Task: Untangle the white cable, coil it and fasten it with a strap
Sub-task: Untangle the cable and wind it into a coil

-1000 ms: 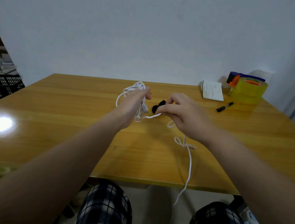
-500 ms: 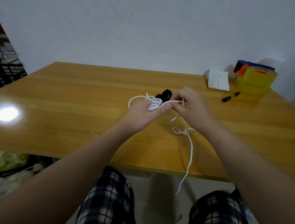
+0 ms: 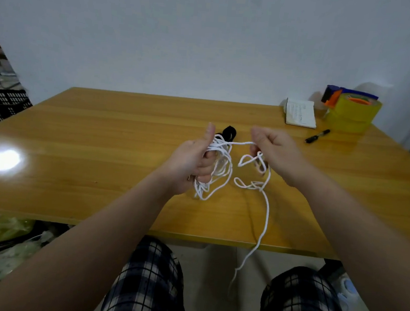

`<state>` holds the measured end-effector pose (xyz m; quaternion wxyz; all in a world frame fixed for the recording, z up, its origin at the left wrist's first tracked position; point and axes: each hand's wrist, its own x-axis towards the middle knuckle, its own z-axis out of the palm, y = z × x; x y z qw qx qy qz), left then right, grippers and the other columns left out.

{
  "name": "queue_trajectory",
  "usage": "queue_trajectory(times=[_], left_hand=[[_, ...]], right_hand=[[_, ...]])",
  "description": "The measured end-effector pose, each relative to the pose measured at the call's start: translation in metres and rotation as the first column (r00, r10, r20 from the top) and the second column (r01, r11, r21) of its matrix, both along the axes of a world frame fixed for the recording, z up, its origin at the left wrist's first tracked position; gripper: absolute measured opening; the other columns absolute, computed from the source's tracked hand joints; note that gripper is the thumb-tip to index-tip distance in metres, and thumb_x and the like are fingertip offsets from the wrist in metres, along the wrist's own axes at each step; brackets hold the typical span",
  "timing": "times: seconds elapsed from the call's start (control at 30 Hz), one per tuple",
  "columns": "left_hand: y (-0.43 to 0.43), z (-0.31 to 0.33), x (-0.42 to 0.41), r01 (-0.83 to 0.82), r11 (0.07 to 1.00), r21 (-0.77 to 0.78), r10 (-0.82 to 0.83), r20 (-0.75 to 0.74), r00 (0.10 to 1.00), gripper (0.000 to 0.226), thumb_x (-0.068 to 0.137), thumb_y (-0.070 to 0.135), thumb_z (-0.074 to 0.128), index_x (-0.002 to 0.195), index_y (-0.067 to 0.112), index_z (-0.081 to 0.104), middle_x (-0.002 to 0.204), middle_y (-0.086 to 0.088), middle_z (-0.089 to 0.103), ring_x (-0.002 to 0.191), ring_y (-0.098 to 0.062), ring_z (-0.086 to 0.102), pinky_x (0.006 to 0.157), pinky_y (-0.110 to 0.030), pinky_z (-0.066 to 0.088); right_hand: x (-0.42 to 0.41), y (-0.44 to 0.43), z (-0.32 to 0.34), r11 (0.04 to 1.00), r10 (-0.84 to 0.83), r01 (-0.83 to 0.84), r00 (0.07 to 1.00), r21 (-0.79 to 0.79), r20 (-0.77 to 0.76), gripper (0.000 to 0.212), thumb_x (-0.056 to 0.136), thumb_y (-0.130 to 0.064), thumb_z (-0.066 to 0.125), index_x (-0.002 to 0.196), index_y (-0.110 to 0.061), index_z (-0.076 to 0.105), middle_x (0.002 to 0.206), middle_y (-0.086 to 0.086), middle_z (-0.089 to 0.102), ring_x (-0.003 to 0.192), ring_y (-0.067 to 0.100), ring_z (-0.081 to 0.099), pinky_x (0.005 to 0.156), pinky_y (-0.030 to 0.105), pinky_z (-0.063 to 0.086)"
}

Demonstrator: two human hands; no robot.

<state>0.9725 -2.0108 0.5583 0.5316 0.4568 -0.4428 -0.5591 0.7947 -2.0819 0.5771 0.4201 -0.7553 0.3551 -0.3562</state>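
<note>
The thin white cable (image 3: pixel 243 143) is in the middle of the frame, above the yellow wooden table (image 3: pixel 102 135). Your left hand (image 3: pixel 191 164) grips a messy bunch of its loops, with your fingers curled round them and your thumb sticking up. One piece of cable runs straight across to your right hand (image 3: pixel 275 151), which pinches it with curled fingers. Below that hand the cable makes small loops and a knot. Then it drops over the near table edge and hangs between your knees in checked trousers (image 3: pixel 147 285).

A small black strap (image 3: pixel 229 132) lies on the table just behind your left hand. In the upper right of the frame are a white notebook (image 3: pixel 300 113), a black marker pen (image 3: pixel 317 136) and big yellow tape rolls (image 3: pixel 352 113). A black plastic crate (image 3: pixel 2 105) sits at the left edge.
</note>
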Motion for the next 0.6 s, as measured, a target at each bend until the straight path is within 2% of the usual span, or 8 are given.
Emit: queue_trajectory(times=[0.07, 0.13, 0.2, 0.27, 0.33, 0.4, 0.53, 0.6], left_hand=[[0.003, -0.001, 0.002, 0.018, 1.000, 0.005, -0.018, 0.080, 0.997, 0.046, 0.077, 0.055, 0.054, 0.049, 0.023, 0.038, 0.042, 0.008, 0.019, 0.034, -0.007, 0.017, 0.042, -0.024, 0.014], [0.004, -0.005, 0.003, -0.041, 0.999, 0.006, 0.040, 0.151, 0.988, 0.048, 0.086, 0.044, 0.059, 0.042, 0.025, 0.049, 0.044, 0.010, 0.019, 0.038, -0.008, 0.016, 0.048, -0.029, 0.012], [0.003, -0.008, 0.004, -0.181, 0.983, 0.008, 0.178, 0.139, 0.974, 0.040, 0.092, 0.035, 0.059, 0.053, 0.024, 0.056, 0.043, 0.011, 0.022, 0.039, -0.008, 0.017, 0.047, -0.027, 0.014], [-0.002, -0.011, 0.004, -0.337, 0.941, 0.020, 0.336, 0.046, 0.941, 0.029, 0.093, 0.031, 0.058, 0.067, 0.020, 0.051, 0.042, 0.011, 0.024, 0.036, -0.007, 0.019, 0.042, -0.022, 0.019], [-0.007, -0.011, 0.004, -0.447, 0.894, 0.037, 0.448, -0.069, 0.891, 0.032, 0.094, 0.029, 0.056, 0.067, 0.019, 0.043, 0.039, 0.011, 0.025, 0.034, -0.007, 0.020, 0.041, -0.021, 0.022], [-0.011, -0.009, 0.003, -0.488, 0.872, 0.040, 0.489, -0.146, 0.860, 0.035, 0.095, 0.029, 0.055, 0.065, 0.019, 0.040, 0.038, 0.010, 0.025, 0.034, -0.008, 0.020, 0.040, -0.020, 0.022], [-0.014, -0.014, 0.003, -0.489, 0.872, 0.034, 0.488, -0.146, 0.861, 0.035, 0.095, 0.033, 0.054, 0.067, 0.019, 0.040, 0.039, 0.010, 0.024, 0.034, -0.008, 0.019, 0.039, -0.019, 0.022], [-0.014, -0.020, 0.007, -0.473, 0.881, 0.036, 0.472, -0.149, 0.869, 0.034, 0.095, 0.036, 0.055, 0.068, 0.020, 0.040, 0.041, 0.009, 0.023, 0.035, -0.008, 0.018, 0.040, -0.019, 0.020]], right_hand=[[-0.002, -0.007, -0.002, 0.979, -0.188, 0.182, 0.979, 0.089, 0.075, 0.048, 0.096, -0.047, 0.039, 0.062, -0.013, 0.045, 0.050, -0.001, 0.043, 0.039, 0.011, 0.041, 0.042, 0.024, 0.036], [-0.007, -0.012, -0.003, 0.932, -0.333, 0.301, 0.930, 0.201, 0.153, 0.049, 0.091, -0.052, 0.045, 0.059, -0.016, 0.041, 0.051, 0.000, 0.038, 0.042, 0.014, 0.037, 0.044, 0.026, 0.034], [-0.012, -0.012, -0.005, 0.930, -0.302, 0.234, 0.926, 0.282, 0.227, 0.042, 0.087, -0.042, 0.058, 0.062, -0.017, 0.036, 0.054, 0.001, 0.033, 0.045, 0.015, 0.034, 0.042, 0.027, 0.033], [-0.013, -0.012, -0.010, 0.960, -0.136, 0.056, 0.949, 0.273, 0.283, 0.035, 0.080, -0.024, 0.068, 0.066, -0.016, 0.037, 0.056, 0.000, 0.030, 0.046, 0.014, 0.033, 0.039, 0.024, 0.033], [-0.011, -0.007, -0.013, 0.977, 0.046, -0.080, 0.984, 0.200, 0.172, 0.017, 0.074, -0.019, 0.072, 0.080, -0.012, 0.058, 0.053, 0.000, 0.037, 0.043, 0.015, 0.040, 0.042, 0.025, 0.039], [-0.010, -0.002, -0.011, 0.972, 0.156, -0.160, 0.987, 0.170, 0.037, 0.029, 0.073, -0.021, 0.071, 0.099, -0.008, 0.068, 0.055, 0.008, 0.042, 0.047, 0.016, 0.047, 0.051, 0.024, 0.046], [-0.013, 0.008, 0.000, 0.965, 0.243, -0.224, 0.959, 0.136, -0.144, 0.035, 0.068, -0.030, 0.071, 0.092, -0.005, 0.073, 0.076, 0.016, 0.067, 0.058, 0.015, 0.055, 0.063, 0.027, 0.048], [-0.012, 0.012, 0.002, 0.962, 0.272, -0.254, 0.929, 0.104, -0.249, 0.032, 0.068, -0.036, 0.073, 0.087, -0.010, 0.075, 0.083, 0.022, 0.066, 0.065, 0.016, 0.053, 0.065, 0.029, 0.044]])
